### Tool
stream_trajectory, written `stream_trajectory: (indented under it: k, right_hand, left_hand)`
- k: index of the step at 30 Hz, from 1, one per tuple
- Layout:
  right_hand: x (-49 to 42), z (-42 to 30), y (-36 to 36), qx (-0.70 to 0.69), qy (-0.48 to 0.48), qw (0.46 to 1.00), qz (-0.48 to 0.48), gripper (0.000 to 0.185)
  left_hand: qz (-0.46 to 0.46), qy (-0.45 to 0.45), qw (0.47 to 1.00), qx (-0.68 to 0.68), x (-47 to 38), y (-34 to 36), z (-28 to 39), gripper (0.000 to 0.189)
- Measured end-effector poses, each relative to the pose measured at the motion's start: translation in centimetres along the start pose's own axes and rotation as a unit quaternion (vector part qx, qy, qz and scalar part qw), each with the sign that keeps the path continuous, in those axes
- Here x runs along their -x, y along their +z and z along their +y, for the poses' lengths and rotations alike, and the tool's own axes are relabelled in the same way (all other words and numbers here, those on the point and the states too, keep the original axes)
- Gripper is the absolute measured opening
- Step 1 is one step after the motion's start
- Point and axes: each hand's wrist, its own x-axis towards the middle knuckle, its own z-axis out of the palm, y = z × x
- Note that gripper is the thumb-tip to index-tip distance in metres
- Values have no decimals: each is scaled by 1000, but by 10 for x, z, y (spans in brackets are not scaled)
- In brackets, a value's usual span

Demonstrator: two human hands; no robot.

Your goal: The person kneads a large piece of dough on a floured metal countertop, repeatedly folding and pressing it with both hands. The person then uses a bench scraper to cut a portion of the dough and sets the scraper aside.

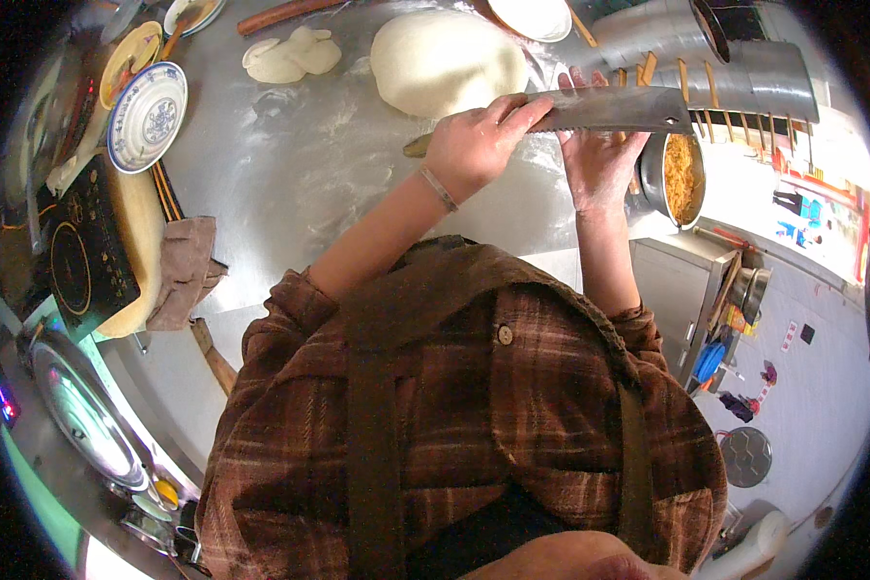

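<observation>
My left hand (471, 148), with a bracelet at the wrist, grips the handle of a broad knife with a toothed edge (612, 109). The rounded handle end shows to the left of my fist. Its wide metal blade reaches right, across my right hand (596, 170). That hand's palm and fingers are spread, partly hidden by the blade; whether they touch it I cannot tell. Beyond my left hand, a large round mass of pale dough (446, 61) rests on the floured metal worktop (304, 174). A smaller dough piece (291, 56) lies to its left.
A pot of orange-yellow shredded food (681, 180) stands beside my right hand. Metal cylinders (750, 80) with wooden sticks are behind it. To the left are a blue-patterned plate (148, 117), a black induction cooker (90, 250) and a brown cloth (185, 272). A rolling pin (283, 16) lies at the far edge.
</observation>
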Motion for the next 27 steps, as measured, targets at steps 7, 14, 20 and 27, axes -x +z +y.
stream_trajectory:
  k: [7,14,20,27]
  right_hand:
    - [7,-3,-5,103,-21,994,-33,93]
    - [13,-8,-4,126,-23,991,-50,98]
    - [15,-9,-6,116,-23,992,-36,99]
    - [13,-7,-16,176,-16,980,-88,106]
  left_hand:
    - [-5,16,1000,-18,1,-1,4,44]
    - [11,35,999,-14,-1,-3,10,44]
    - [19,42,999,-18,2,-2,8,46]
    - [23,37,999,-5,3,-1,0,50]
